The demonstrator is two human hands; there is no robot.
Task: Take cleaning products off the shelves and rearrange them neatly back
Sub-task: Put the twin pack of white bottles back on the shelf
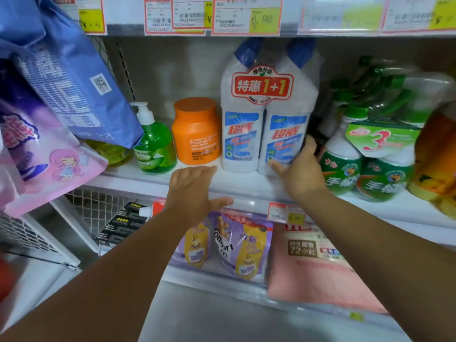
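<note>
orange jar point(196, 130) — green pump bottle point(155, 146)

- Twin pack point(266, 114): two white bottles, blue caps, red "1+1" label, upright on the shelf point(243, 185), right hand point(299, 169) gripping its lower right side.
- Green spray-bottle pack point(365, 159): upright, just right of it.

On the shelf point(241, 183) the twin pack of bottles point(261, 114) stands in the middle. Left of it you have the jar point(196, 132), then the pump bottle point(155, 144); right of it, the pack of spray bottles point(365, 156). Your right hand point(299, 171) holds the twin pack at its lower right side. Your left hand point(190, 188) lies on the shelf edge, before the jar.
</note>
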